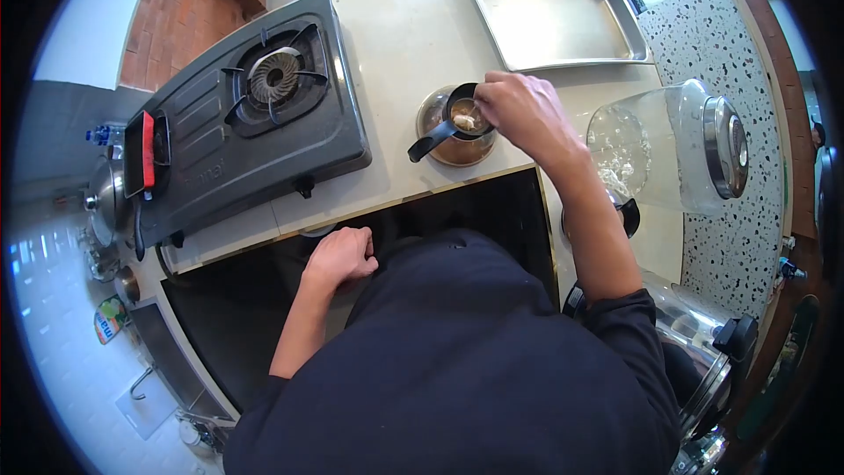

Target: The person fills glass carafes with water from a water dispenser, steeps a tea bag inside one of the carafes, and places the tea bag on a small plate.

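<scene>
A shiny steel pot (462, 154) with a black handle (431, 141) stands near the counter's front edge. Its round opening shows brownish contents (467, 114) with a pale lump among them. Over the right side of that opening is my right hand (527, 113), fingers pinched together. Whatever they hold is hidden under the fingertips; a black part of the rim or lid shows beside them. My left hand (341, 257) is lower, curled closed at the counter's front edge with nothing visible in it.
A black gas stove (211, 132) occupies the left, carrying a small red-edged black pan (148, 154). At the back right lies a metal tray (554, 18). A large clear jar (677, 145) with a steel lid, white bits showing inside, stands to the right. Beneath my right forearm is another black handle (629, 216).
</scene>
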`<act>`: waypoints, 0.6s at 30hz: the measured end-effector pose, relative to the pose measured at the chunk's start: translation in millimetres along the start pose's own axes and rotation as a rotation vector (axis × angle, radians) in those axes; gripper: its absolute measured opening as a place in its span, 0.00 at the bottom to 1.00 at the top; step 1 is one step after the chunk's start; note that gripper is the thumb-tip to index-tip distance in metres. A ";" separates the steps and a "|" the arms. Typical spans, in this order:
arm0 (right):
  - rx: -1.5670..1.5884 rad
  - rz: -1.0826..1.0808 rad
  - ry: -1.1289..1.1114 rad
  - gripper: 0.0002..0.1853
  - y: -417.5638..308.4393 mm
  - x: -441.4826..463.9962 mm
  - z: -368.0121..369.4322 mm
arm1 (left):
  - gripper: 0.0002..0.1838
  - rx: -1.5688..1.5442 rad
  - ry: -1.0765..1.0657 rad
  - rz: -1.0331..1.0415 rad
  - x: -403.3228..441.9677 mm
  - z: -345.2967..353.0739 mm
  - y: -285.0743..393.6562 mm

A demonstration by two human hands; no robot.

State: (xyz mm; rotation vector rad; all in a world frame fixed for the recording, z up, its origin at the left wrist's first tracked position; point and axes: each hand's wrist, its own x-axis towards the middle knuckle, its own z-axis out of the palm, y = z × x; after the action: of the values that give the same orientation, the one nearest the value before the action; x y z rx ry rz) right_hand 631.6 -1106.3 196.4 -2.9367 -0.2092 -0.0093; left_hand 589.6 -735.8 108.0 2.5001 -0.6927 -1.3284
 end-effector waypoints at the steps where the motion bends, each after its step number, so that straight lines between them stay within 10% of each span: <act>1: -0.010 -0.016 0.022 0.07 -1.2 0.1 7.6 | 0.14 0.000 -0.013 -0.007 0.0 -1.6 1.1; 18: 0.029 -0.043 0.011 0.05 -1.4 -2.3 16.9 | 0.14 0.003 0.028 0.026 1.8 -14.3 13.3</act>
State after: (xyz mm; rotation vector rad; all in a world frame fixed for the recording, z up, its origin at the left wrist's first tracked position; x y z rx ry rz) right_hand 629.0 -1102.0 180.1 -2.9023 -0.2683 -0.0282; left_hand 598.2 -748.5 120.2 2.4983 -0.7194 -1.2820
